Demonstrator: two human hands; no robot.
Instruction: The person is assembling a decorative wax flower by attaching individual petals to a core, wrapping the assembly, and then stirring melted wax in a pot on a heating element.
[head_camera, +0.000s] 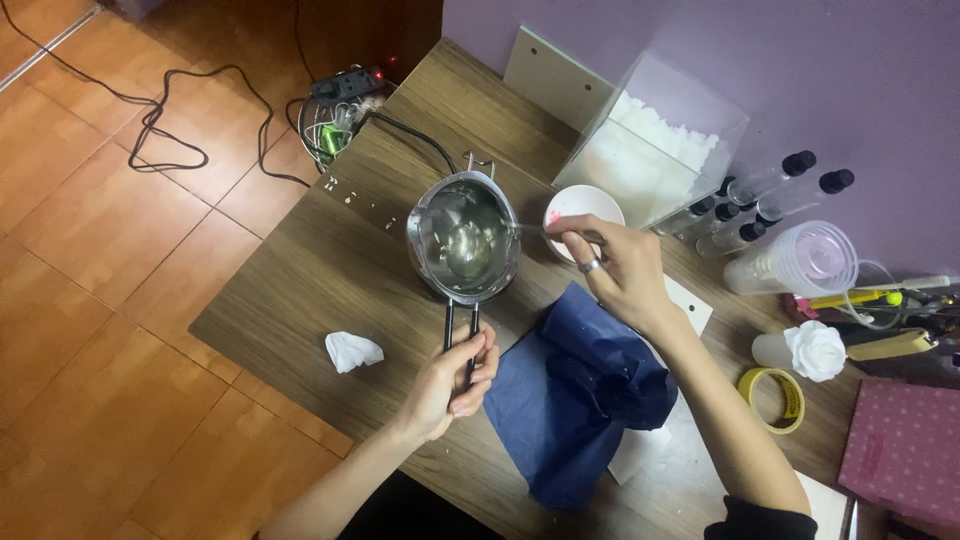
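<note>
Steel melting pot (464, 238): small, shiny, with a pouring lip; it stands on the wooden table (330, 280) near the middle, holding clear liquid. Its long black handle (460, 330) runs back toward the person.

Left hand (452, 380): fingers curled together around the end of the handle, thumb on top.

Right hand (612, 268): fingers pressed together in a pinch on a thin metal spoon (490, 236), a ring on one finger. The spoon's bowl sits inside the pot, in the liquid.

White bowl (585, 205): just beyond the right hand, beside the pot, with a pink smear on its inner wall.

Dark blue cloth (575, 395): crumpled, lying under the right forearm, close to the pot's handle.

Clear plastic box (655, 140): at the wall, holding white flakes.

Crumpled white tissue (352, 350): on the table, left of the handle.

Small bottles with black caps (760, 200): lying in a group right of the box, next to a clear plastic measuring cup (795, 260).

White rose-shaped piece (818, 350): at the right, near a roll of yellow tape (775, 397) and a pink dotted box (905, 450).

Power strip (350, 82): on the tiled floor, with black cables trailing away.
</note>
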